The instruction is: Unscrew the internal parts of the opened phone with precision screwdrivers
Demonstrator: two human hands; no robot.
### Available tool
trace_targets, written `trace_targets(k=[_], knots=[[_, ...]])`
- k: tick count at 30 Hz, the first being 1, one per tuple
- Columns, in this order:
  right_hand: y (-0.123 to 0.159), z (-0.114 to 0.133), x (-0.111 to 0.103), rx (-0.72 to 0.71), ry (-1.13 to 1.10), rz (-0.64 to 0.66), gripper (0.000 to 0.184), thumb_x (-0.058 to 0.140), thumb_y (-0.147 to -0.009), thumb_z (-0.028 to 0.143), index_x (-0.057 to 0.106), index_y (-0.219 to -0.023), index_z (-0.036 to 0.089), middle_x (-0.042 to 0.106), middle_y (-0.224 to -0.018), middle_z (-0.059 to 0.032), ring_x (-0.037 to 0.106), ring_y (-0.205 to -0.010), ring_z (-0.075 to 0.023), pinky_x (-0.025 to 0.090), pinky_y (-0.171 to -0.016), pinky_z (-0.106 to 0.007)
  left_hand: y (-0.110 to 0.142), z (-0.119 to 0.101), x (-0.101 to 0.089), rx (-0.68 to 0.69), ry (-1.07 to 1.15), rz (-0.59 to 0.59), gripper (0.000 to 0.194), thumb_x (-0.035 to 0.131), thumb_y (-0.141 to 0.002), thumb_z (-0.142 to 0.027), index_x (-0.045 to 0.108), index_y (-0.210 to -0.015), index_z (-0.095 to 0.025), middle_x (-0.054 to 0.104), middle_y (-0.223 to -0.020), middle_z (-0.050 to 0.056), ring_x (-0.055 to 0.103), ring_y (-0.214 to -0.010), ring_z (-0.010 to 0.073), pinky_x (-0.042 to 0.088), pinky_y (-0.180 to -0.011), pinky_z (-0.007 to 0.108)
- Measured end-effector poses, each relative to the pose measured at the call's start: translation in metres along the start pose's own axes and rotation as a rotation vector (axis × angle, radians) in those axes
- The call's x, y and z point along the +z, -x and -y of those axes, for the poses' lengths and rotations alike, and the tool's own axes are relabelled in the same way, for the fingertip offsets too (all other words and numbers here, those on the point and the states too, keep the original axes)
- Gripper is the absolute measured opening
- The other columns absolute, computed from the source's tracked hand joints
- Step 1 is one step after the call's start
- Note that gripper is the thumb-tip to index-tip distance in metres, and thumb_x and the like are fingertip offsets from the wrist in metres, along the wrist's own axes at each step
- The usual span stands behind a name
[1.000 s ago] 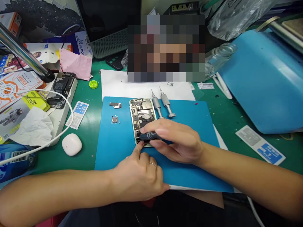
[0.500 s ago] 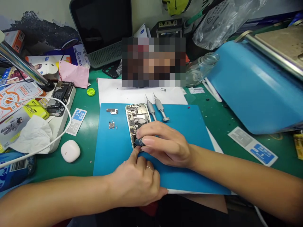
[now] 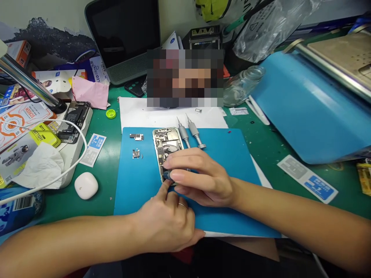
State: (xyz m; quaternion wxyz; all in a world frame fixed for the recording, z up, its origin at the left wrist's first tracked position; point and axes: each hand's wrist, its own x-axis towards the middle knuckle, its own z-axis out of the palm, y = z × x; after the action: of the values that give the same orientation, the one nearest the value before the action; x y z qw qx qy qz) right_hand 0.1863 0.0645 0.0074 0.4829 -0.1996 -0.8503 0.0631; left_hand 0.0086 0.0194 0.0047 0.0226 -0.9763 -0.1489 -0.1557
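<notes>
An opened phone (image 3: 168,144) with its inner boards bare lies upright on the blue mat (image 3: 136,185). My left hand (image 3: 171,220) is closed except for the index finger, which presses on the phone's lower left corner and steadies it. Above the phone's lower half is my right hand (image 3: 203,175), its thumb and fingers bent round a small dark cylindrical piece (image 3: 167,175). Most of that piece is hidden, so its kind cannot be made out. Two grey precision screwdrivers (image 3: 193,130) lie by the phone's upper right. Small metal phone parts (image 3: 136,136) rest to its left.
White paper (image 3: 135,112) sticks out behind the mat. On the left are another opened phone (image 3: 75,119), a white cable (image 3: 78,129), a white rounded case (image 3: 86,185) and boxes. A glass jar (image 3: 243,85) and a large blue sheet (image 3: 304,116) are at the right.
The view has shifted slightly. My right fingers have shifted a little over the dark piece, which shows less now. My left index finger stays at the phone's corner.
</notes>
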Motion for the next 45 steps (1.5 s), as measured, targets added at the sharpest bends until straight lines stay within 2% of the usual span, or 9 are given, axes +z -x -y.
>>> trace_targets(k=[3, 6, 8, 12, 14, 22, 29, 36, 45], knots=[[0.0005, 0.0001, -0.0001, -0.004, -0.038, 0.011, 0.031, 0.049, -0.099, 0.011, 0.051, -0.13, 0.014, 0.073, -0.103, -0.0109, 0.07, -0.104, -0.0181, 0.062, -0.092, -0.039, -0.0006, 0.0, -0.0006, -0.009, -0.01, -0.005, 0.042, 0.051, -0.097, -0.047, 0.058, -0.067, -0.018, 0.06, -0.06, 0.005, 0.057, -0.06, 0.0209, 0.051, -0.085, 0.043], [0.002, -0.0002, -0.0017, 0.043, 0.038, 0.014, 0.028, 0.049, -0.1, 0.017, 0.054, -0.128, 0.021, 0.068, -0.089, -0.0043, 0.068, -0.086, -0.0159, 0.061, -0.08, -0.035, -0.0011, -0.0002, -0.0012, -0.017, -0.022, -0.019, 0.042, 0.048, -0.098, -0.044, 0.057, -0.066, -0.019, 0.059, -0.059, 0.004, 0.056, -0.058, 0.0204, 0.05, -0.085, 0.043], [0.0022, -0.0001, -0.0031, 0.063, 0.074, 0.014, 0.026, 0.05, -0.101, 0.02, 0.056, -0.126, 0.021, 0.066, -0.087, -0.004, 0.066, -0.084, -0.0161, 0.06, -0.077, -0.034, -0.0012, -0.0004, -0.0011, -0.013, -0.027, -0.025, 0.043, 0.047, -0.099, -0.043, 0.058, -0.066, -0.019, 0.059, -0.058, 0.004, 0.056, -0.058, 0.0205, 0.05, -0.086, 0.043], [0.0005, 0.0004, -0.0028, 0.037, -0.012, 0.013, 0.031, 0.048, -0.099, 0.011, 0.052, -0.13, 0.014, 0.073, -0.109, -0.0125, 0.069, -0.106, -0.0193, 0.061, -0.093, -0.039, -0.0012, -0.0005, -0.0005, -0.015, -0.033, -0.033, 0.043, 0.046, -0.099, -0.043, 0.058, -0.065, -0.019, 0.058, -0.057, 0.004, 0.054, -0.056, 0.0202, 0.049, -0.088, 0.043], [0.0004, 0.0, -0.0013, 0.025, -0.068, 0.01, 0.038, 0.048, -0.097, 0.004, 0.049, -0.134, 0.013, 0.075, -0.11, -0.012, 0.07, -0.108, -0.0179, 0.06, -0.1, -0.04, -0.0016, -0.0004, -0.0006, -0.021, -0.034, -0.041, 0.044, 0.045, -0.099, -0.043, 0.058, -0.064, -0.019, 0.057, -0.056, 0.003, 0.054, -0.055, 0.0202, 0.049, -0.087, 0.043], [0.0011, -0.0002, -0.0043, 0.075, 0.044, -0.001, 0.025, 0.052, -0.098, 0.012, 0.059, -0.121, 0.019, 0.068, -0.089, -0.0064, 0.069, -0.09, -0.0177, 0.062, -0.08, -0.036, -0.0014, -0.0011, -0.0003, -0.024, -0.036, -0.044, 0.044, 0.045, -0.099, -0.043, 0.057, -0.063, -0.02, 0.056, -0.055, 0.003, 0.053, -0.054, 0.0201, 0.049, -0.088, 0.043], [-0.0001, 0.0023, -0.0026, 0.059, -0.082, -0.018, 0.042, 0.051, -0.096, 0.003, 0.051, -0.136, 0.015, 0.077, -0.109, -0.0117, 0.073, -0.108, -0.0188, 0.063, -0.097, -0.042, -0.0012, -0.0014, 0.0017, -0.025, -0.046, -0.055, 0.044, 0.045, -0.098, -0.044, 0.059, -0.064, -0.02, 0.057, -0.055, 0.003, 0.053, -0.055, 0.02, 0.049, -0.09, 0.044], [0.0015, 0.003, 0.0009, 0.114, -0.138, -0.04, 0.038, 0.051, -0.096, 0.003, 0.054, -0.132, 0.016, 0.077, -0.105, -0.011, 0.074, -0.1, -0.0163, 0.064, -0.083, -0.035, -0.0014, -0.002, 0.0031, -0.032, -0.038, -0.075, 0.042, 0.047, -0.096, -0.044, 0.058, -0.063, -0.02, 0.055, -0.055, 0.002, 0.053, -0.055, 0.0196, 0.049, -0.089, 0.043], [-0.003, 0.0047, 0.0023, 0.112, -0.114, -0.033, 0.036, 0.053, -0.096, 0.003, 0.055, -0.129, 0.015, 0.076, -0.101, -0.0095, 0.072, -0.094, -0.0152, 0.06, -0.082, -0.034, -0.0007, -0.0009, 0.0034, -0.028, -0.034, -0.064, 0.044, 0.045, -0.099, -0.043, 0.059, -0.064, -0.02, 0.056, -0.056, 0.002, 0.053, -0.055, 0.0205, 0.047, -0.093, 0.045]])
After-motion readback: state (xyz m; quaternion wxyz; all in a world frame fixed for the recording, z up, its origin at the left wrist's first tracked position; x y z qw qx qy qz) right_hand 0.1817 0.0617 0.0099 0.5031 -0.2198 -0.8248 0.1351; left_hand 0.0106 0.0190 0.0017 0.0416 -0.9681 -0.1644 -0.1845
